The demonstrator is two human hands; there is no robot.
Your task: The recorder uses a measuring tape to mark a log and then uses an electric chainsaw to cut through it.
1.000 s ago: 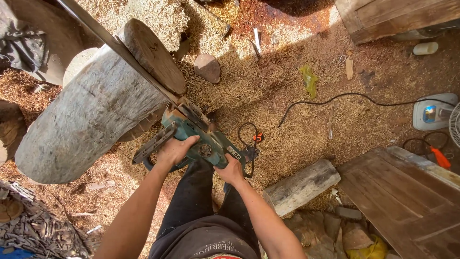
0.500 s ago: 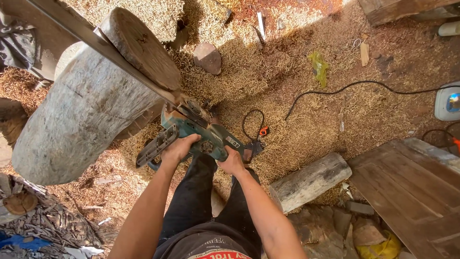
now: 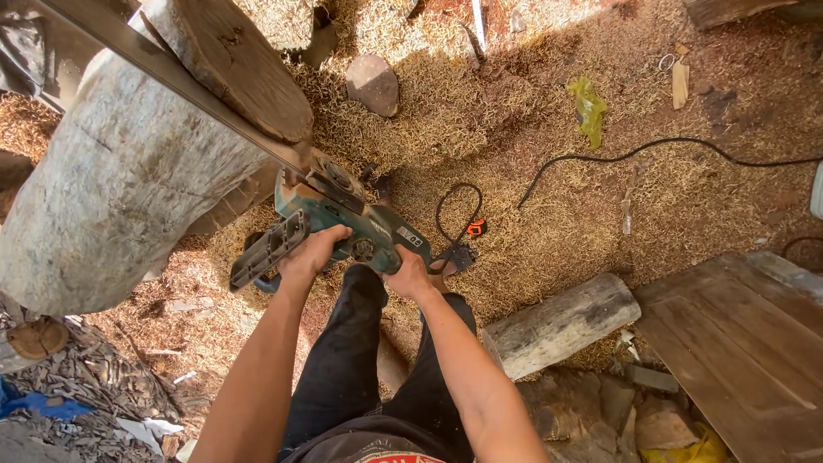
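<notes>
Chainsaw, teal-bodied, is held at the centre of the frame, its long guide bar running up to the upper left corner and laid across the large grey log that fills the left side. The front handle is gripped by the left hand, fingers closed around it; the rear handle is gripped by the right hand, fingers likewise wrapped shut. A small white label is seen on the saw's body just above the right hand. A black cable is trailed over the sawdust toward the right edge. A smaller log is seen lower right of centre, beside wooden boards. A yellow-green scrap lies upper right.
</notes>
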